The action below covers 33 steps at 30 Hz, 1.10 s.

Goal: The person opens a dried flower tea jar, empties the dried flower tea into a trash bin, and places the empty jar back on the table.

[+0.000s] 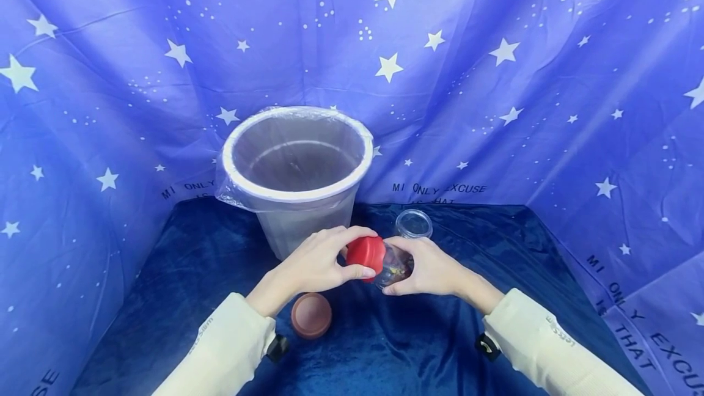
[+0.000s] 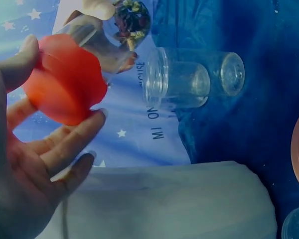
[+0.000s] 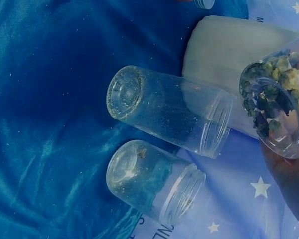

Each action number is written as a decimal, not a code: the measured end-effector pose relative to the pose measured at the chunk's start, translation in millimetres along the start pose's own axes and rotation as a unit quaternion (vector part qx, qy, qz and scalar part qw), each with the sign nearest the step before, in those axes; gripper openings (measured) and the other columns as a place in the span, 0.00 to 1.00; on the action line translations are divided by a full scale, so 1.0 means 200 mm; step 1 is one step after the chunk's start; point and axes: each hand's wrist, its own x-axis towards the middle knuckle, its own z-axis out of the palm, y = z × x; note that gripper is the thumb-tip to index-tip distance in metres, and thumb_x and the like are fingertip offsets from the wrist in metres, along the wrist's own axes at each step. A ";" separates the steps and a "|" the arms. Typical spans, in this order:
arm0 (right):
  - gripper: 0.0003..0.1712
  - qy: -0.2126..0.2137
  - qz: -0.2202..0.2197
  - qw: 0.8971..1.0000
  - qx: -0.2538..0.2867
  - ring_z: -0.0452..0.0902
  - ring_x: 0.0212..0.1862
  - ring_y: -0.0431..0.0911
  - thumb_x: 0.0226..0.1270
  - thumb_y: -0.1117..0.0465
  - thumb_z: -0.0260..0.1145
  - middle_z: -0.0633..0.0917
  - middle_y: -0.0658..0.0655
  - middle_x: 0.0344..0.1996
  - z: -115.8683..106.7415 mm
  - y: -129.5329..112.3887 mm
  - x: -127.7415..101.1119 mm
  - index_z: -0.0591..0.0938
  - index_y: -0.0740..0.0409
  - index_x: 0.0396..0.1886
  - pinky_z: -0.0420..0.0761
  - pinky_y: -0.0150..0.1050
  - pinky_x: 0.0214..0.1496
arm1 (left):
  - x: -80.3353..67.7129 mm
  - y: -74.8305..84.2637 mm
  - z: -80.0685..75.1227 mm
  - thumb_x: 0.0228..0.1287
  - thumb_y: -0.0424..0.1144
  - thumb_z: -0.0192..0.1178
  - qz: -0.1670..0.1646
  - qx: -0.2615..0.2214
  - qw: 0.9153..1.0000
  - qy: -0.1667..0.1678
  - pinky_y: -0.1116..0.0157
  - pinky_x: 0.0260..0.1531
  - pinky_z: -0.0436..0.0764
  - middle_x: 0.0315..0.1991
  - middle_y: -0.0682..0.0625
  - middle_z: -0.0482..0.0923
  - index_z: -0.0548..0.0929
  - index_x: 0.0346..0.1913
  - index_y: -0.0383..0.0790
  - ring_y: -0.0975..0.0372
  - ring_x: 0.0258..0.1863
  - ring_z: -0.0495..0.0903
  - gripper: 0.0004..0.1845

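Note:
A clear jar (image 1: 397, 266) with dark and yellowish dried pieces inside is held tilted between the two hands. Its red lid (image 1: 365, 256) is at the mouth end, facing left. My left hand (image 1: 321, 261) grips this lid with thumb and fingers, as the left wrist view also shows the lid (image 2: 65, 82) close up. Around the jar's body curl the thumb and fingers of my right hand (image 1: 434, 267). In the right wrist view the jar's base and its contents (image 3: 274, 94) show at the right edge. Whether the lid is fully seated cannot be told.
Behind the hands, a pale bin (image 1: 308, 219) with a clear plastic liner stands at the back. Two lidless clear jars, a taller one (image 3: 164, 107) and a shorter one (image 3: 149, 174), stand on the blue cloth. A brown lid (image 1: 311, 315) lies near the left wrist.

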 end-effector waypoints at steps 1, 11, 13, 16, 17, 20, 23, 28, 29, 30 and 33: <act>0.39 0.001 -0.001 1.000 -0.003 0.82 0.40 0.34 0.45 0.43 0.80 0.87 0.45 0.40 0.00 0.00 0.00 0.78 0.46 0.58 0.83 0.33 0.45 | 0.00 0.00 0.00 0.59 0.58 0.65 -0.011 -0.005 1.000 0.002 0.72 0.33 0.78 0.40 0.58 0.82 0.75 0.62 0.59 0.69 0.34 0.78 0.28; 0.39 0.005 -0.007 1.000 0.007 0.82 0.41 0.35 0.47 0.43 0.79 0.87 0.46 0.42 0.00 0.00 -0.01 0.77 0.47 0.59 0.83 0.33 0.44 | 0.04 0.04 0.03 0.60 0.63 0.61 -0.082 -0.018 0.996 0.038 0.69 0.31 0.76 0.32 0.60 0.83 0.81 0.53 0.57 0.69 0.28 0.77 0.23; 0.40 0.011 -0.004 1.000 -0.002 0.82 0.41 0.36 0.47 0.41 0.79 0.87 0.47 0.42 0.00 0.00 -0.01 0.77 0.47 0.60 0.83 0.33 0.44 | 0.04 0.04 0.03 0.60 0.64 0.60 -0.103 -0.021 0.994 0.044 0.68 0.29 0.75 0.29 0.60 0.82 0.81 0.52 0.57 0.68 0.26 0.77 0.22; 0.42 0.020 0.004 1.000 -0.022 0.82 0.42 0.36 0.45 0.40 0.79 0.87 0.47 0.43 0.01 -0.01 0.00 0.77 0.48 0.61 0.83 0.33 0.44 | 0.04 0.04 0.04 0.60 0.65 0.59 -0.132 -0.021 0.990 0.055 0.67 0.28 0.73 0.27 0.59 0.81 0.83 0.49 0.56 0.66 0.25 0.76 0.22; 0.42 0.023 0.007 0.999 -0.032 0.82 0.42 0.36 0.45 0.39 0.79 0.87 0.46 0.43 0.01 -0.01 0.00 0.77 0.48 0.61 0.83 0.33 0.45 | 0.05 0.04 0.04 0.61 0.65 0.59 -0.139 -0.021 0.988 0.060 0.67 0.28 0.73 0.27 0.59 0.81 0.83 0.49 0.56 0.66 0.26 0.76 0.22; 0.43 0.028 0.012 0.999 -0.045 0.82 0.42 0.36 0.44 0.39 0.79 0.86 0.45 0.43 0.02 -0.01 -0.01 0.77 0.49 0.61 0.83 0.34 0.44 | 0.05 0.05 0.05 0.62 0.65 0.57 -0.153 -0.015 0.986 0.071 0.66 0.29 0.74 0.28 0.57 0.83 0.84 0.47 0.53 0.63 0.27 0.78 0.23; 0.43 0.035 0.011 0.998 -0.050 0.82 0.41 0.37 0.45 0.38 0.79 0.86 0.45 0.42 0.02 -0.02 0.00 0.77 0.48 0.61 0.83 0.34 0.44 | 0.06 0.05 0.05 0.64 0.66 0.54 -0.173 -0.016 0.982 0.077 0.65 0.31 0.75 0.30 0.55 0.85 0.85 0.46 0.52 0.61 0.30 0.80 0.24; 0.42 0.047 0.000 0.998 -0.052 0.83 0.40 0.38 0.44 0.38 0.79 0.86 0.45 0.41 0.01 -0.03 0.01 0.77 0.46 0.60 0.82 0.34 0.43 | 0.07 0.06 0.03 0.61 0.71 0.53 -0.227 -0.073 0.969 0.063 0.64 0.29 0.76 0.24 0.55 0.83 0.83 0.40 0.53 0.62 0.23 0.81 0.26; 0.42 0.049 -0.002 0.997 -0.056 0.82 0.40 0.38 0.44 0.38 0.79 0.86 0.45 0.41 0.01 -0.03 0.01 0.77 0.46 0.59 0.82 0.34 0.43 | 0.07 0.06 0.03 0.60 0.72 0.52 -0.236 -0.086 0.966 0.058 0.64 0.28 0.76 0.21 0.55 0.82 0.82 0.39 0.53 0.62 0.21 0.81 0.27; 0.42 0.051 -0.003 0.997 -0.060 0.82 0.39 0.37 0.44 0.37 0.79 0.86 0.45 0.40 0.01 -0.03 0.01 0.78 0.46 0.59 0.82 0.34 0.42 | 0.07 0.06 0.03 0.60 0.73 0.52 -0.244 -0.099 0.963 0.053 0.63 0.26 0.75 0.19 0.54 0.81 0.82 0.37 0.53 0.62 0.19 0.80 0.27; 0.42 0.052 0.000 0.996 -0.069 0.81 0.40 0.35 0.44 0.37 0.79 0.86 0.44 0.40 0.01 -0.03 0.01 0.77 0.47 0.59 0.82 0.34 0.43 | 0.07 0.06 0.03 0.58 0.75 0.52 -0.261 -0.121 0.957 0.044 0.63 0.24 0.75 0.16 0.53 0.80 0.80 0.34 0.52 0.60 0.16 0.80 0.29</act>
